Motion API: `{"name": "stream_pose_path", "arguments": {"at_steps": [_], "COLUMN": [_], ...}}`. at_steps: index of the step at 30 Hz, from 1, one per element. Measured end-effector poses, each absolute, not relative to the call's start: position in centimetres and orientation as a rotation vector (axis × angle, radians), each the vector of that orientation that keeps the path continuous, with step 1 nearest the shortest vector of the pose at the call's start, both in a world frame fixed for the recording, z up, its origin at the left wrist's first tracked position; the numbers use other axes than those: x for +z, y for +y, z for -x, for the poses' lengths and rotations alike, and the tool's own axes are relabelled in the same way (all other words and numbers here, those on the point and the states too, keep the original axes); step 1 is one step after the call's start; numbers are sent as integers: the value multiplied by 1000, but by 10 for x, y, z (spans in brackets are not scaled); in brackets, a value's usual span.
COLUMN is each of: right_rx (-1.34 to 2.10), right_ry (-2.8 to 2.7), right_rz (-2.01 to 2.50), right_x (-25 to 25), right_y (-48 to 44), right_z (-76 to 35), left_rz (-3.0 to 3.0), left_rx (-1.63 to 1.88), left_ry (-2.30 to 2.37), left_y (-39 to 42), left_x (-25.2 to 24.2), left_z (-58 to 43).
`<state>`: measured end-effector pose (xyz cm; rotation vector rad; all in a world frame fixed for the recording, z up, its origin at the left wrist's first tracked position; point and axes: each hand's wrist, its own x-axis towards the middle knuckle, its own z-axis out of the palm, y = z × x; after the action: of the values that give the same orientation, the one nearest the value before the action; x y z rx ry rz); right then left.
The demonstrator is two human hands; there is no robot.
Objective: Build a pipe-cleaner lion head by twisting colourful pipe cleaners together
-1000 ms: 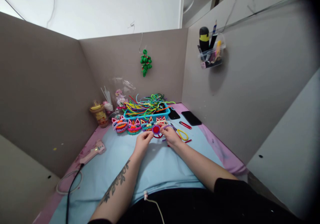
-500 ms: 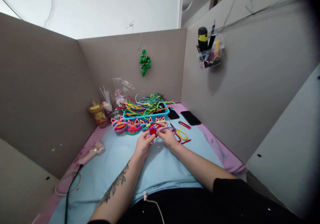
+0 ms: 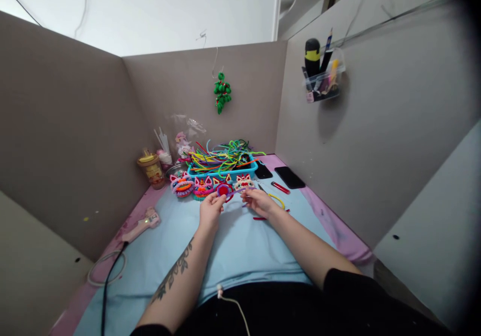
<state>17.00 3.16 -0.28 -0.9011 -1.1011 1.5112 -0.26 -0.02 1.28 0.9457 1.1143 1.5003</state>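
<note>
Between the fingertips of my left hand (image 3: 211, 209) is a round red pipe-cleaner piece (image 3: 223, 190) with a purple edge. A purple pipe cleaner (image 3: 237, 191) runs from that piece across to my right hand (image 3: 258, 202), whose fingers pinch it. Just behind the hands stand several colourful pipe-cleaner animal heads with pointed ears, among them a pink and orange one (image 3: 182, 186) and a white and red one (image 3: 244, 182). Beside my right hand lie yellow-handled scissors (image 3: 277, 199), partly hidden, and a short red strip (image 3: 259, 219).
A blue basket (image 3: 221, 174) of pipe cleaners stands at the back. Two dark phones (image 3: 289, 177) and a red cutter-like tool (image 3: 280, 188) lie right. A pink glue gun (image 3: 143, 225) with its cable and a lidded cup (image 3: 151, 170) are left. Grey partitions (image 3: 248, 85) enclose the table.
My right hand has moved right, away from my left, drawing the purple strand out between them. My left hand still holds the round red piece, shifted slightly left. The view has turned a little.
</note>
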Motion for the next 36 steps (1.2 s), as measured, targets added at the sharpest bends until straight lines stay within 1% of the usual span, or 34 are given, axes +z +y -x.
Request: {"name": "stream_pose_path", "arguments": {"at_steps": [3,11,17,21,26,28,33,36], "right_rx": [1489,1080,1174,1134,1165,1089,696,614], "right_ry": [-1145,-1188,-1479,-1605,-1718,-1716,-1511,-1367], "right_rz": [905,924,995,1039,1082,1107,1195,1135], "right_x": [0,-2,-6,-11,-16,-17,-14,-10], "right_y": [33,34,34,32,30,32,39,42], "right_z": [-177,-177,-175,-170,-168,-170,-180,-186], "left_rz": [-937,-851,-695,-624,-597,-612,-812,-905], "left_rx": [1524,1517,1556,1581,1561,1562,1530,1497], "left_ry": [1120,1092,1024,940,873,880,1042,1105], "left_y": [3,9,9,10,10,9,9,9], "left_x": [13,8,12,12,12,13,13,10], "left_z": [8,16,15,16,16,15,16,17]}}
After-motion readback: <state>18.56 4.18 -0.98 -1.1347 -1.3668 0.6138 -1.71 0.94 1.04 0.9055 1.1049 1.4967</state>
